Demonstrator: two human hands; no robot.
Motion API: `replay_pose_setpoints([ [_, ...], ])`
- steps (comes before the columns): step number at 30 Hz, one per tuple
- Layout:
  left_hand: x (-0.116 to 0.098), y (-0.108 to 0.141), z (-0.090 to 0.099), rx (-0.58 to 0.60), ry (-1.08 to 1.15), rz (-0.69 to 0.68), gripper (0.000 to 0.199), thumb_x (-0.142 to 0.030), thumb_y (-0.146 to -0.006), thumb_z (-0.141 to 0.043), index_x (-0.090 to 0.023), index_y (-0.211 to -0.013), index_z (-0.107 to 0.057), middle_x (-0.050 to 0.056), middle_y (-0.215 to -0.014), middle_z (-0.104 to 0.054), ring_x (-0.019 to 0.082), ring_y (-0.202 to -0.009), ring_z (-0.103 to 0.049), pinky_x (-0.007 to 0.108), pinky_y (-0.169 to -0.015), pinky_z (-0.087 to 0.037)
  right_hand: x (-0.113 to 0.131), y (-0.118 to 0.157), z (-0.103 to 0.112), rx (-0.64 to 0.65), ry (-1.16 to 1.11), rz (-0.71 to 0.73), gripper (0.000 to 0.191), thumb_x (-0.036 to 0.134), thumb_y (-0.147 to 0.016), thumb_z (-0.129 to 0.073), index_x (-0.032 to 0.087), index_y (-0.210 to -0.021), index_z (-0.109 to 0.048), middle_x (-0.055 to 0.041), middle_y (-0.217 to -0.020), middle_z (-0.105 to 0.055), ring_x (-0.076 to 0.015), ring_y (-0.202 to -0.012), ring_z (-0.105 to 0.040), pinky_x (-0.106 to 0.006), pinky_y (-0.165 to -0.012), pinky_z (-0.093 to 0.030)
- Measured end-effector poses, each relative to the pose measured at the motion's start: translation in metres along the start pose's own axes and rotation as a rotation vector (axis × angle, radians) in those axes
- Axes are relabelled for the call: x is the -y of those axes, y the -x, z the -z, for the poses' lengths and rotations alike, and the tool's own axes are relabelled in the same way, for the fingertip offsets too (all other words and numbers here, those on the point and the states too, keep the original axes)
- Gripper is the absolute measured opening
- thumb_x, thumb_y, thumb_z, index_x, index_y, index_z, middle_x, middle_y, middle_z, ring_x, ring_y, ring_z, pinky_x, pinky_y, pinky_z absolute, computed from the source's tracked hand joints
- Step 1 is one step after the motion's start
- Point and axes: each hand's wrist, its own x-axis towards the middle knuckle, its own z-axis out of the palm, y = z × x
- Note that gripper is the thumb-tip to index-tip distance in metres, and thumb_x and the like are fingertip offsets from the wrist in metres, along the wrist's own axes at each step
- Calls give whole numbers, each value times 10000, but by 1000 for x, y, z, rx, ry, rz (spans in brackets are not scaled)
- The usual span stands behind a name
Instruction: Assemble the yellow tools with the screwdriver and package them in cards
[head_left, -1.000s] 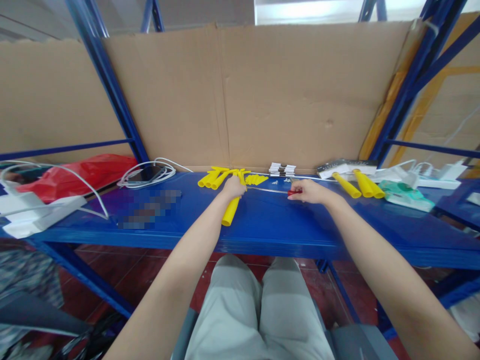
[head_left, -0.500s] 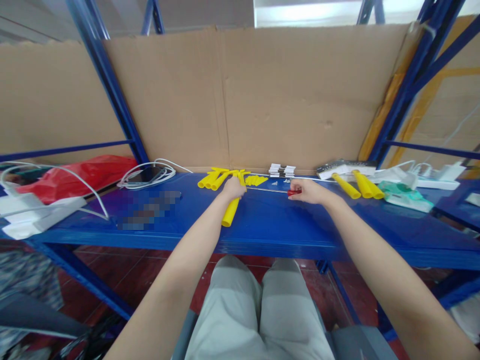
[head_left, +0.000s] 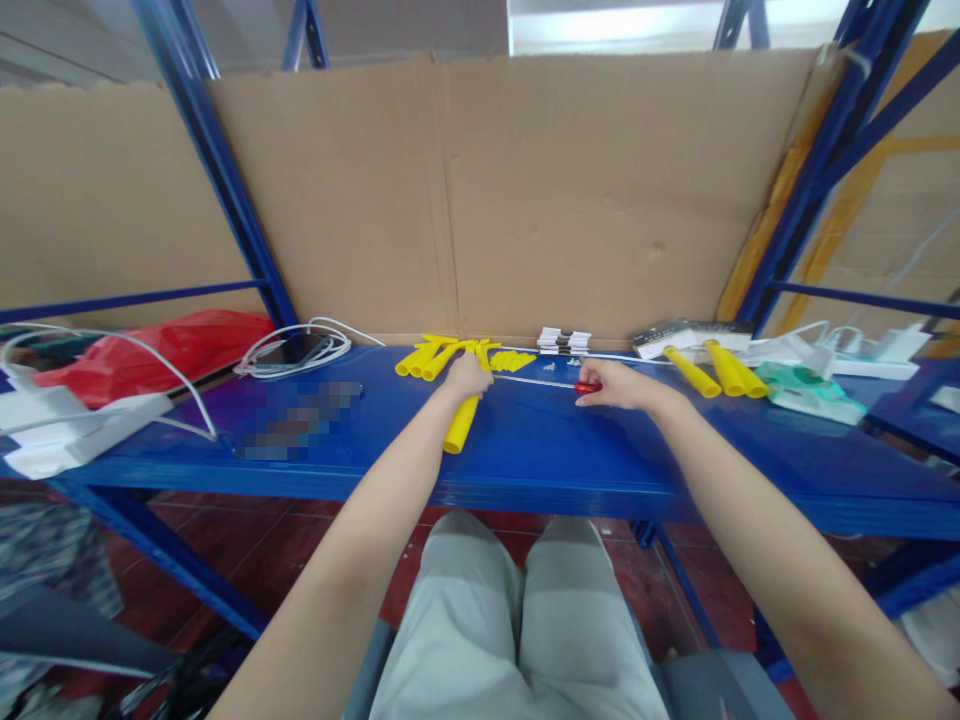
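Note:
My left hand (head_left: pixel 470 377) is closed around a yellow plastic tube piece (head_left: pixel 461 425), whose open round end points toward me. Between the fingers of my right hand (head_left: pixel 611 384) is the red handle of a screwdriver (head_left: pixel 544 382). Its thin metal shaft runs left, and the tip meets the yellow piece beside my left hand; the exact contact is hidden. Behind my left hand lie several more yellow tube pieces (head_left: pixel 426 358). Small flat yellow parts (head_left: pixel 513 360) sit just right of them. Tiny metallic bits (head_left: pixel 574 364), perhaps screws, lie behind the shaft.
White blocks with black clips (head_left: pixel 564 341) stand near the cardboard wall (head_left: pixel 525 200). More yellow tubes (head_left: pixel 727 372) and a green-white packet (head_left: pixel 810 392) lie right. At left are a coiled white cable (head_left: pixel 326 350), a red bag (head_left: pixel 172 345) and a white power strip (head_left: pixel 82 430) on the blue table (head_left: pixel 555 470).
The fingers of my right hand have shifted slightly on the red screwdriver handle, with the thumb and fingertips now a little further apart. My left hand and the yellow piece stay in place.

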Motion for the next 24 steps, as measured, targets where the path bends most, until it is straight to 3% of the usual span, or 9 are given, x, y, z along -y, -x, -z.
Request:
replay_pose_setpoints([
  [7,-2,2,1,3,3,2,189,-78,-791,-527,-52,-901,-679,161,-886,-734,203,-719,-708,241,-625,-527,0,-1,2,1,75,38,125,310,-760,-589,201,-707,-561,-36,-687,-634,-177,-638,-554,-278,-604,-381],
  [14,0,1,0,-7,10,-8,179,-71,-791,-518,-48,-874,-675,168,-878,-732,194,-672,-697,236,-584,-508,3,-1,3,85,110,38,206,353,-816,-550,193,-692,-587,-48,-679,-638,-181,-617,-553,-282,-583,-372],
  [18,0,0,0,2,22,2,174,-75,-776,-526,-48,-856,-679,169,-848,-730,204,-668,-694,238,-556,-497,-1,-1,0,3,80,-2,167,285,-705,-669,202,-775,-542,-36,-747,-636,-180,-677,-562,-268,-612,-390],
  [24,-1,0,0,7,8,31,162,-82,-776,-531,-48,-820,-683,165,-828,-728,200,-681,-697,221,-548,-489,-3,-2,-2,-35,97,-12,135,276,-752,-603,216,-720,-486,-25,-692,-607,-167,-630,-533,-270,-590,-375],
])
